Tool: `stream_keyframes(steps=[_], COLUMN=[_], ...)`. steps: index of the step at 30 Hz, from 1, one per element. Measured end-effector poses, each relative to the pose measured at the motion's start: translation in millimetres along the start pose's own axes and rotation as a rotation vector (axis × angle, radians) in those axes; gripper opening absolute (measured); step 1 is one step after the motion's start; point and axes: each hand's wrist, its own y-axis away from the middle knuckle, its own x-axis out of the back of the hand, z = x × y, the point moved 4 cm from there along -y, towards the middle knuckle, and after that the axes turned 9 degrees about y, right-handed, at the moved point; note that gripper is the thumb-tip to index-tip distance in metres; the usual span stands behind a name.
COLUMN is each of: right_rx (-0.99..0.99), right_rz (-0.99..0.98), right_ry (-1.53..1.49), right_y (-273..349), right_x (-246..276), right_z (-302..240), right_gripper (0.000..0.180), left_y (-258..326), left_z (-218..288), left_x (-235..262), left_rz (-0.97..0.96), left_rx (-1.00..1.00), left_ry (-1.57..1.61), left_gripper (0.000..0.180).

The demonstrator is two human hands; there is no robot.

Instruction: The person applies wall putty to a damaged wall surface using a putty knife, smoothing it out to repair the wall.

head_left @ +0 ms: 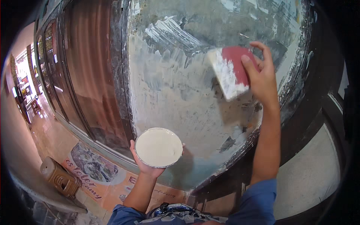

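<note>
My right hand (pixel 262 71) grips a red putty spreader (pixel 237 63) by its right side, fingers over one edge and thumb on its face. White putty coats the spreader's left and lower part. It is held up in front of a grey wall (pixel 176 97), slightly blurred; whether it touches the wall I cannot tell. The wall carries thick white streaks (pixel 170 33) and thinner smears. Lower down, my left hand (pixel 150 169) cradles a round bowl (pixel 158 147) from below, fingers wrapped about its sides. Pale cream putty fills the bowl nearly to the rim.
Glass panels with a brown curtain (pixel 88 67) stand left of the wall. A dark wooden frame (pixel 311 123) borders the right. An orange printed banner (pixel 108 202) covers the floor below, with a brown stool (pixel 60 176) beside it. A passage opens far left.
</note>
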Motion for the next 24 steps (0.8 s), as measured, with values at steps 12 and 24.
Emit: stream_keyframes(steps=[12,24], right_rx=[-0.650,-0.597], right_rz=[0.052,0.077], right_ry=[-0.801,-0.683], right_y=[257.3,243.3], right_x=[-55.8,-69.5], right_z=[119.2,69.5], right_gripper=[0.069,0.088], left_y=[-11.2,-18.9], left_z=[-18.3,-10.2], left_x=[22.4,11.6], left_rz=[0.062,0.084], left_rx=[0.047,0.139], left_ry=[0.039,0.085], left_gripper=[0.083,0.088])
